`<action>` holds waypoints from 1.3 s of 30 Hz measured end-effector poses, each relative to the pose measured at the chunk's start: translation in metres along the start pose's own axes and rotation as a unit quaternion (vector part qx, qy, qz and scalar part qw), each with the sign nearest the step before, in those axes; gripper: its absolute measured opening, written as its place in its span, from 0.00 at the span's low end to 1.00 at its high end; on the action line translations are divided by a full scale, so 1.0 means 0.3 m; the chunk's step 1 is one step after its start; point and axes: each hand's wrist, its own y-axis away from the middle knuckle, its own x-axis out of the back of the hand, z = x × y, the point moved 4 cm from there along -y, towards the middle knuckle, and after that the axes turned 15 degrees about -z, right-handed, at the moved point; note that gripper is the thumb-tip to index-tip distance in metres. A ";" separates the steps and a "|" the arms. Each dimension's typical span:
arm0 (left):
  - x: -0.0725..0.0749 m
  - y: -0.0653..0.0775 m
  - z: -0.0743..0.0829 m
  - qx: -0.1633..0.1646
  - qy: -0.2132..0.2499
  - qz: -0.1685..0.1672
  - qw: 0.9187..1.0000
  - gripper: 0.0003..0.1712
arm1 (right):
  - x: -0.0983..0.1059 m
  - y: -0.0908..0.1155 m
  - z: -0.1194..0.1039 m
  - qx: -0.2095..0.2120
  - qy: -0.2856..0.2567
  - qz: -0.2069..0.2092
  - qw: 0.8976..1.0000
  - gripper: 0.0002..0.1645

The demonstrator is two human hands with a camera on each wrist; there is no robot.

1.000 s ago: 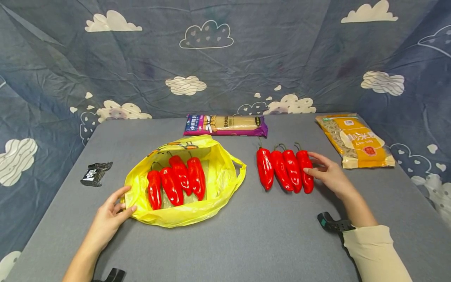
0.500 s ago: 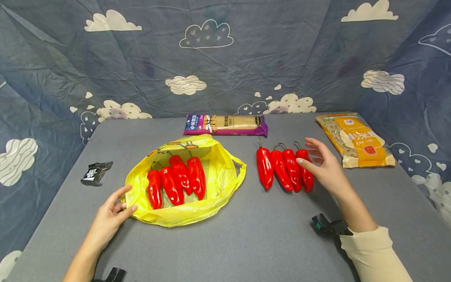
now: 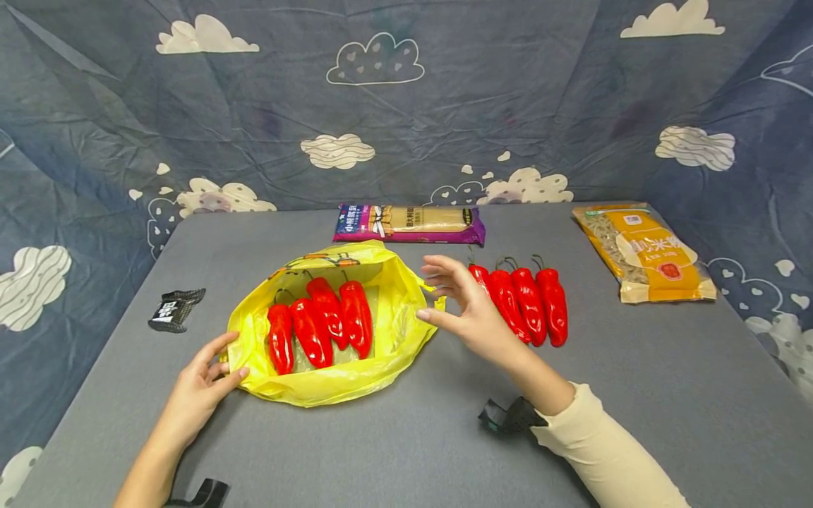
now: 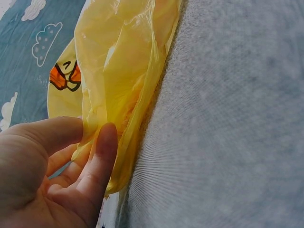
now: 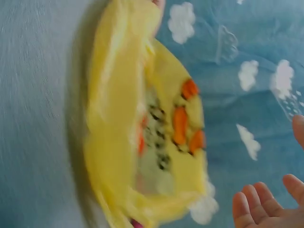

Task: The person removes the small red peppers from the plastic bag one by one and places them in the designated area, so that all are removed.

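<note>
A yellow plastic bag (image 3: pixel 317 391) lies on the table with its mouth spread, and several red peppers (image 3: pixel 312 335) show inside it. My left hand (image 3: pixel 200 391) pinches the bag's left edge between thumb and fingers, as the left wrist view shows close up. At the bag's right side, by its handle, my right hand (image 3: pixel 476 321) hovers with fingers spread and nothing in them. Behind that hand is a row of several more red peppers (image 3: pixel 552 307), the leftmost partly hidden by it. Green stems top these peppers. The right wrist view is blurred.
A purple-ended noodle packet (image 3: pixel 425 224) lies behind the bag. To the far right is an orange food packet (image 3: pixel 663 257). A small black netted packet (image 3: pixel 176 310) rests left of the bag on the grey table (image 3: pixel 394 451).
My right hand has left the rightmost loose pepper, lifting its fingers off and travelling left to the bag's right side. My left hand has stayed on the bag's edge.
</note>
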 end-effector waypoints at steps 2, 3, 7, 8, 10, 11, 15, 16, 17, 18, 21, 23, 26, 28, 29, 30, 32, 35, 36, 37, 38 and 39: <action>-0.001 -0.001 0.001 0.002 -0.002 0.000 1.000 0.32 | -0.042 -0.028 -0.002 0.001 -0.028 -0.011 1.000 0.38; -0.001 -0.001 0.002 0.003 -0.003 0.000 1.000 0.32 | -0.061 -0.040 -0.001 0.000 -0.036 -0.017 0.999 0.37; -0.002 -0.002 0.003 0.004 -0.003 0.001 1.000 0.32 | -0.126 -0.080 0.025 -0.024 -0.059 -0.039 0.997 0.36; -0.002 -0.002 0.003 0.003 -0.001 0.000 1.000 0.32 | -0.139 -0.088 0.043 -0.031 -0.063 -0.046 0.996 0.36; -0.003 -0.002 0.003 0.002 0.000 0.000 1.000 0.32 | -0.163 -0.103 0.090 -0.046 -0.065 -0.062 0.995 0.36; -0.003 -0.001 0.003 0.002 0.000 -0.001 1.000 0.32 | -0.173 -0.111 0.117 -0.051 -0.064 -0.070 0.994 0.37; -0.004 0.000 0.003 0.000 -0.002 -0.001 1.000 0.32 | -0.208 -0.136 0.205 -0.076 -0.049 -0.105 0.990 0.39; -0.004 0.000 0.003 0.000 -0.002 -0.001 1.000 0.33 | -0.215 -0.141 0.219 -0.083 -0.045 -0.112 0.989 0.40; -0.004 0.000 0.003 0.000 -0.002 -0.002 1.000 0.33 | -0.221 -0.146 0.231 -0.090 -0.041 -0.118 0.988 0.40; -0.004 0.000 0.003 0.000 -0.001 -0.002 1.000 0.33 | -0.226 -0.151 0.240 -0.097 -0.035 -0.123 0.987 0.40; -0.006 -0.001 0.003 0.001 -0.002 -0.002 1.000 0.33 | -0.239 -0.162 0.262 -0.115 -0.021 -0.132 0.984 0.41; -0.006 -0.001 0.003 0.003 -0.005 -0.001 1.000 0.33 | -0.246 -0.169 0.275 -0.129 -0.008 -0.132 0.983 0.40; -0.007 0.000 0.003 0.006 -0.010 0.000 1.000 0.33 | -0.255 -0.177 0.279 -0.145 0.018 -0.129 0.981 0.40; -0.006 0.001 0.002 0.007 -0.011 0.000 1.000 0.33 | -0.260 -0.183 0.278 -0.152 0.045 -0.127 0.979 0.40; -0.006 0.001 0.002 0.007 -0.012 0.000 1.000 0.33 | -0.263 -0.185 0.275 -0.155 0.060 -0.128 0.978 0.40; -0.006 0.002 0.001 0.007 -0.012 0.000 1.000 0.33 | -0.265 -0.187 0.273 -0.157 0.070 -0.129 0.977 0.39; -0.006 0.002 -0.001 0.006 -0.012 0.000 1.000 0.33 | -0.270 -0.192 0.270 -0.164 0.090 -0.134 0.973 0.39; -0.006 0.001 -0.003 0.006 -0.012 -0.001 1.000 0.34 | -0.274 -0.198 0.264 -0.184 0.103 -0.145 0.967 0.40; -0.006 0.001 -0.003 0.007 -0.013 -0.001 1.000 0.34 | -0.275 -0.199 0.261 -0.190 0.103 -0.149 0.965 0.40; -0.006 0.001 -0.003 0.008 -0.015 -0.001 1.000 0.34 | -0.275 -0.200 0.258 -0.196 0.102 -0.152 0.963 0.41; -0.006 0.000 -0.003 0.009 -0.016 -0.001 1.000 0.34 | -0.275 -0.201 0.256 -0.204 0.099 -0.155 0.962 0.41; -0.006 0.000 -0.003 0.010 -0.017 -0.001 1.000 0.34 | -0.276 -0.201 0.255 -0.211 0.092 -0.156 0.961 0.42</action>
